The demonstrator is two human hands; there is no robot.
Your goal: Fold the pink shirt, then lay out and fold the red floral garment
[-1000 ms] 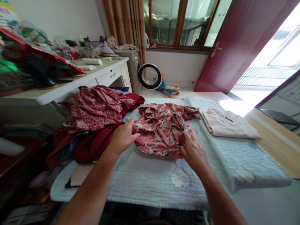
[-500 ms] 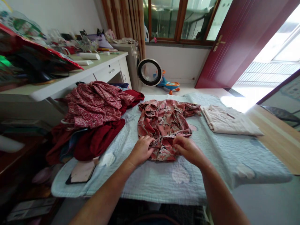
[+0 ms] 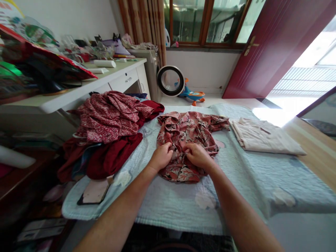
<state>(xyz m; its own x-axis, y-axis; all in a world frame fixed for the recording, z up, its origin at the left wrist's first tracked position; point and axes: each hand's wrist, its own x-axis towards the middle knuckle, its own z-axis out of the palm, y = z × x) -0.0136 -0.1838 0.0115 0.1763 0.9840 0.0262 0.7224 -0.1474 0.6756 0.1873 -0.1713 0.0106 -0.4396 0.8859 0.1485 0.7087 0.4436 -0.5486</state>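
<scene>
A pink floral shirt (image 3: pixel 194 129) with dark leaf outlines lies crumpled on a pale blue quilted cloth (image 3: pixel 173 206). My left hand (image 3: pixel 163 155) is closed on the shirt's fabric left of its middle, thumb and fingers pinching it. Close by on the right, my right hand (image 3: pixel 197 154) pinches another bit of the same fabric. Between and below the hands, the lower part of the shirt spreads toward me. The fingertips are partly hidden in the folds.
Left of the shirt is a heap of red clothes (image 3: pixel 112 117), with a phone-like flat item (image 3: pixel 94 191) in front. A folded cream garment (image 3: pixel 266 136) lies at the right. Beyond stand a white desk (image 3: pixel 126 78), a washing machine with its round door (image 3: pixel 171 81) open, and a blue toy (image 3: pixel 193 94).
Both hands have moved up the shirt, away from its near edge, and come closer together. The lower part of the shirt now lies flatter toward me. The view has shifted slightly.
</scene>
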